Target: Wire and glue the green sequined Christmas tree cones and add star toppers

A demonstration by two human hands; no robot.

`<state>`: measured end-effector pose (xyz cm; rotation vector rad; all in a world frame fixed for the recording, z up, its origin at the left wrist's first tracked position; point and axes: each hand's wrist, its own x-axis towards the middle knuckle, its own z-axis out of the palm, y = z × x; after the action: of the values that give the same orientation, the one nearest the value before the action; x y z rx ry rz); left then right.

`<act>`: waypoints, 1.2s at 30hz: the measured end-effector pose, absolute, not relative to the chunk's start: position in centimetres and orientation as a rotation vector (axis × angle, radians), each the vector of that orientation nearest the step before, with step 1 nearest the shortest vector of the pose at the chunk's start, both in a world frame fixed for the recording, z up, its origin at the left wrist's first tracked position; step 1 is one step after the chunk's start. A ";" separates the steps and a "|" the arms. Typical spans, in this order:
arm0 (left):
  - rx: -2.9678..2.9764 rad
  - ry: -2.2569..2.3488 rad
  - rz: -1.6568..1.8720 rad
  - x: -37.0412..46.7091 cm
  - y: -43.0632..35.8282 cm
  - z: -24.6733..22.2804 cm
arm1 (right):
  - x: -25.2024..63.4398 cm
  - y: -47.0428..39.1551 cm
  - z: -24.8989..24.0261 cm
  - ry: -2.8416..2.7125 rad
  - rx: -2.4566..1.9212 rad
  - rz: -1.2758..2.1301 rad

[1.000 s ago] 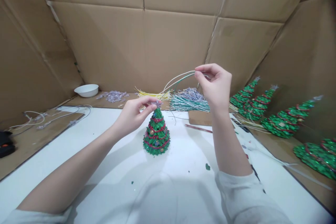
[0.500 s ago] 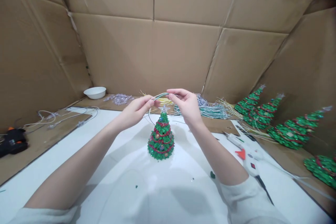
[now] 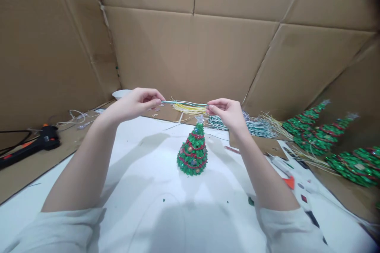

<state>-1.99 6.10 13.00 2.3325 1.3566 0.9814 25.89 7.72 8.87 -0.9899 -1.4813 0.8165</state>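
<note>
Between my two hands stretches a thin bundle of green and white wires (image 3: 185, 102), nearly straight and level. My left hand (image 3: 142, 102) pinches its left end, and my right hand (image 3: 226, 111) pinches the right end between thumb and fingers. Below the wires a small green Christmas tree (image 3: 192, 151) stands upright on the white tabletop (image 3: 142, 197). It carries red garlands, little ornaments and a clear star (image 3: 201, 119) on top. Neither hand touches the tree.
Behind lie yellow wires (image 3: 190, 109) and teal wires (image 3: 258, 126). More decorated trees (image 3: 326, 134) lean at the right. A black glue gun (image 3: 44, 140) rests at the left, and a white tool with an orange part (image 3: 289, 182) at the right. Cardboard walls (image 3: 184, 55) surround the table.
My hands have moved apart, pulling the wires from an arch to nearly straight. The view has shifted, so the tree appears further right.
</note>
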 end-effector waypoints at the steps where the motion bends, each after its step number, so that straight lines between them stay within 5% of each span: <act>1: 2.337 1.356 0.919 -2.3 6.2 13.0 | 26.1 7.8 8.9 -1.502 -0.995 0.826; 10: 2.390 1.408 0.482 -3.4 7.2 12.7 | 26.0 9.0 7.6 -1.621 -1.088 0.877; 23: 2.355 1.391 0.401 -4.4 9.2 11.7 | 26.0 11.3 4.7 -1.675 -1.245 0.922; 36: 2.154 1.571 0.791 -3.9 11.4 9.3 | 25.3 11.1 4.1 -1.888 -1.324 0.889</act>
<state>-3.87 11.37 9.26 2.1536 1.5710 0.7907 25.31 11.13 4.14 -1.3235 -1.8884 0.8893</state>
